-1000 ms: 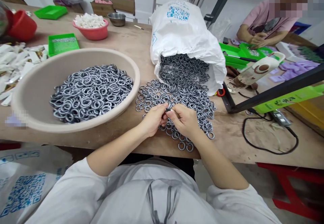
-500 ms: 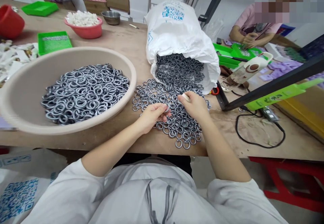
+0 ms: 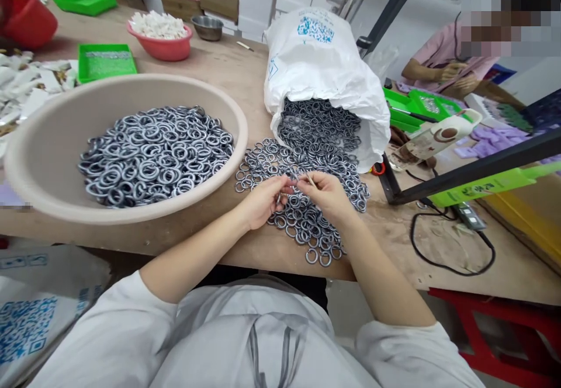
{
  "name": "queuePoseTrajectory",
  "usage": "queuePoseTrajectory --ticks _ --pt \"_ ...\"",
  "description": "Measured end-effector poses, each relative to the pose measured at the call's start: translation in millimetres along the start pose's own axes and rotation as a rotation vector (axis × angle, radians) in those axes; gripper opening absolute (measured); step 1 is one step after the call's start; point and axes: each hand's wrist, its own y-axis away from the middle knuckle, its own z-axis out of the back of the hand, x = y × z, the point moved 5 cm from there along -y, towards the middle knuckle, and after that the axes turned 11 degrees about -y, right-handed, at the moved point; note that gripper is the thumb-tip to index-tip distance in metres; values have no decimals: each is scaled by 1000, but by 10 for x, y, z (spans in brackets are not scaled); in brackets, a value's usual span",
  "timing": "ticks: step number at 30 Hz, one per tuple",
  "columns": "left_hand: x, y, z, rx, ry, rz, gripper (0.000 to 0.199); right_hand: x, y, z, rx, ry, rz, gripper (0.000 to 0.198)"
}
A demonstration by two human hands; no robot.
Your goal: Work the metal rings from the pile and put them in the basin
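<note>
My left hand [image 3: 266, 201] is closed, a grey metal ring pinched at its fingertips and partly hidden by them. Close on its right, my right hand [image 3: 326, 196] grips a small pale stick-like piece [image 3: 311, 181] whose kind I cannot make out. The fingertips of both hands nearly meet around the ring. Beneath them spreads a loose pile of grey metal rings [image 3: 302, 224] on the wooden table. More rings spill from the mouth of a white woven sack [image 3: 315, 55] lying behind the hands. To the left, a large beige tub [image 3: 48, 172] holds a heap of similar rings.
A red bowl [image 3: 169, 49] of white pieces, a metal bowl [image 3: 208, 28] and a green tray [image 3: 107, 72] stand behind the tub. On the right are a black metal frame [image 3: 460, 172], a black cable [image 3: 416, 245] and a co-worker's hands [image 3: 458, 77].
My right hand has come down and left to meet my left hand at the ring. The view has shifted slightly. The co-worker's hands have moved up from the green tray.
</note>
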Motion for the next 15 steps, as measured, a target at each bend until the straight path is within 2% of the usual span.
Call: queuePoseTrajectory --ticks 2,7,12,15 --pt "7 8 -16 15 -34 -45 30 1 91 -131 2 -124 9 33" --pt "9 30 -40 75 -92 -78 41 -81 146 -220 -94 -164 24 34" --pt "4 33 -61 73 -60 -101 45 31 184 -203 -78 24 184 35" --pt "45 26 -68 63 -75 -84 45 80 196 -199 -137 118 255 30"
